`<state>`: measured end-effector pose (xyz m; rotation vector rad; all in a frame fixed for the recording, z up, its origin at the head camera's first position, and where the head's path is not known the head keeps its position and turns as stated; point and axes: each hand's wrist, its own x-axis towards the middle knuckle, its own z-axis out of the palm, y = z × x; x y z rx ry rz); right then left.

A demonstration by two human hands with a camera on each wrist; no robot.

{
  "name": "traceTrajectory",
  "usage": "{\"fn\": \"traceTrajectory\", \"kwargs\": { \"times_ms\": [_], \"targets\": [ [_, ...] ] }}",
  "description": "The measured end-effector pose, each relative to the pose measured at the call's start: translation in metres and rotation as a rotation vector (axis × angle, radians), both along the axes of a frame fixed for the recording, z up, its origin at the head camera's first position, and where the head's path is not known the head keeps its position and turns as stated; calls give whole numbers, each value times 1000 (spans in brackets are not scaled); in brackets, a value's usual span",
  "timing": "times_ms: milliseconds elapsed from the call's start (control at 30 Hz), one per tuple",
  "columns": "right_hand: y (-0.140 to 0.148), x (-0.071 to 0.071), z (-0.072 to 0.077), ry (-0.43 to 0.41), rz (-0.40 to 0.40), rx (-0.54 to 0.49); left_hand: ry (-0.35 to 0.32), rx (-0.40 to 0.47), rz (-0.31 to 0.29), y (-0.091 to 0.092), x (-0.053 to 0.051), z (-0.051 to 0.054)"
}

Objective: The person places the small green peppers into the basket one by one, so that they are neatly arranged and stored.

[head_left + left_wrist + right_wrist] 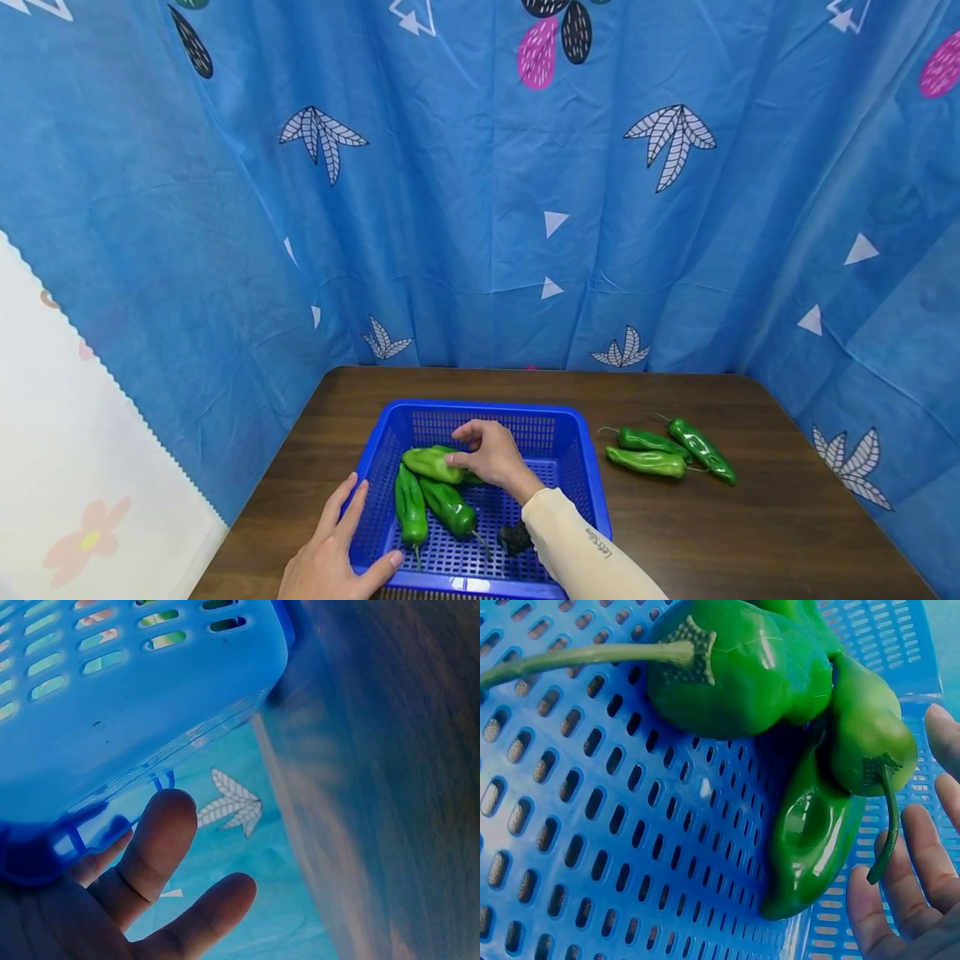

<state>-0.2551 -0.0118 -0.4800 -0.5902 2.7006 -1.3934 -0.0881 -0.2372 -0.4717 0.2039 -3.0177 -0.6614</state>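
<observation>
A blue plastic basket [480, 407] stands on the wooden table with several green peppers in it. My left hand [330, 546] rests at its near left corner, fingers extended along the rim; the left wrist view shows those fingers [166, 840] beside the basket's wall [150, 727]. My right hand [491, 454] reaches inside, fingers loosely bent next to a light green pepper [433, 464]. In the right wrist view, the fingers [922, 862] are spread near that pepper's stem, apart from a grip. Two darker peppers, one left [410, 504] and one beside it [447, 504], lie nearer me.
Three more peppers lie on the table right of the basket: a light one [647, 462], a dark one behind it [652, 442] and another dark one [702, 450]. A blue patterned curtain [480, 208] hangs behind the table [780, 517].
</observation>
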Motion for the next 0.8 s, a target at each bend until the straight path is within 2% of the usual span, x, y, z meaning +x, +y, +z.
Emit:
{"fn": "traceTrajectory", "kwargs": {
  "times_ms": [400,800],
  "targets": [
    [1,3,4,1,21,-48,-30,6,6,0,-2,1],
    [2,6,16,-25,-3,-131,-33,0,5,-1,-1,2]
  ]
}}
